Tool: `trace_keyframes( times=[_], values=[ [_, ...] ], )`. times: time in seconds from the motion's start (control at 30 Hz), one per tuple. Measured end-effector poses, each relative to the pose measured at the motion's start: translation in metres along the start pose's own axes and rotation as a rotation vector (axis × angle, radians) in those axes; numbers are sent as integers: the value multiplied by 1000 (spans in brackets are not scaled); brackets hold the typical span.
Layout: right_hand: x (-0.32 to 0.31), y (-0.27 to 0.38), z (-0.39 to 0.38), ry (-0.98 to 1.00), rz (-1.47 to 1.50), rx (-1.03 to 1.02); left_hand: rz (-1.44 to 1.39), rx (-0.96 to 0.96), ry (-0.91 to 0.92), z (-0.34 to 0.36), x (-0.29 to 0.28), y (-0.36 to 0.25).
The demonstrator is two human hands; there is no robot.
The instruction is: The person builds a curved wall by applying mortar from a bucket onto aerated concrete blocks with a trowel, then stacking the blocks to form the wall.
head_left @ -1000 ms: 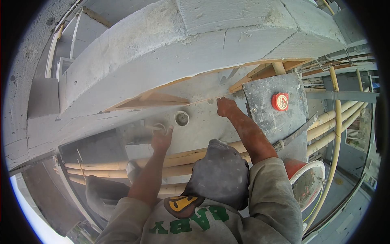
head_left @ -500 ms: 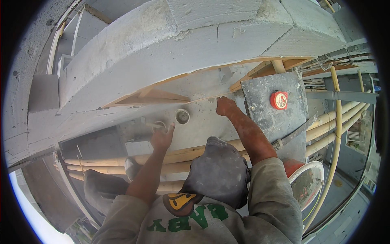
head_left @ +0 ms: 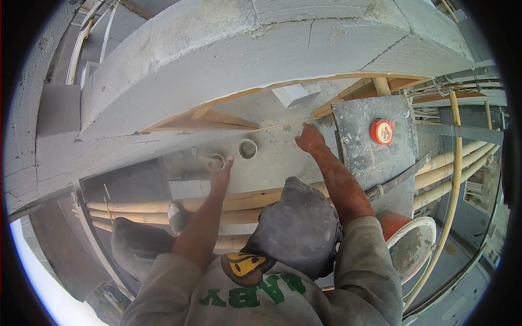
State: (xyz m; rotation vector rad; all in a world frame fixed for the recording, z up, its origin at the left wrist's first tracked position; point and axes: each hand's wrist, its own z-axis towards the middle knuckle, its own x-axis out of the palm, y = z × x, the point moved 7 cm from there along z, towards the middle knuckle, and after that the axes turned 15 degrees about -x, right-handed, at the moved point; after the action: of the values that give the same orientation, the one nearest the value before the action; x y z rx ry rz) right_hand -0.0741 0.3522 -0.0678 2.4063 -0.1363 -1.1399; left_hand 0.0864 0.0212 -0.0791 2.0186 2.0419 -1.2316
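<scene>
My left hand [head_left: 220, 175] is curled around a pale ring-shaped thing [head_left: 215, 161], perhaps a handle; its kind is blurred. Beside it, farther down, is a round grey-filled container or pipe mouth [head_left: 247, 148]. My right hand [head_left: 311, 139] is closed in a fist at the end of a thin, light wooden-looking strip [head_left: 280, 126] under the wall; what lies inside the fingers is hidden. Ahead of both hands curves a pale grey block wall [head_left: 217, 81] with a wooden edge below it.
A red tape measure [head_left: 381, 132] lies on a dusty dark board [head_left: 353, 157] at right. Bamboo poles [head_left: 244, 201] run across near my body, and more stand at right. A red bucket [head_left: 413, 250] with a white rim is at lower right. A white block [head_left: 293, 94] lies below the wall.
The whole view has shifted slightly. Both hands keep nearly the same places and grips, and the white block below the wall shows more clearly.
</scene>
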Motion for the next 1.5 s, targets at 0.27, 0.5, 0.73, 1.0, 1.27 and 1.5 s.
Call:
trace_keyframes(
  times=[0.27,0.5,0.73,1.0,1.27,1.5],
  values=[
    [4,-24,8,-199,515,176,-322,-346,73,10,-10,-36],
    [69,-86,20,-451,1174,477,-427,-423,300,15,12,-101],
    [73,-25,7,-227,1571,515,-594,-569,455,28,15,-91],
    [61,-20,2,-98,1659,345,-600,-415,801,-11,104,-78],
    [41,13,-10,116,1553,353,-625,-486,812,-10,84,-86],
    [12,50,-53,3,1783,396,-472,-493,790,-68,35,-152]
  ],
)
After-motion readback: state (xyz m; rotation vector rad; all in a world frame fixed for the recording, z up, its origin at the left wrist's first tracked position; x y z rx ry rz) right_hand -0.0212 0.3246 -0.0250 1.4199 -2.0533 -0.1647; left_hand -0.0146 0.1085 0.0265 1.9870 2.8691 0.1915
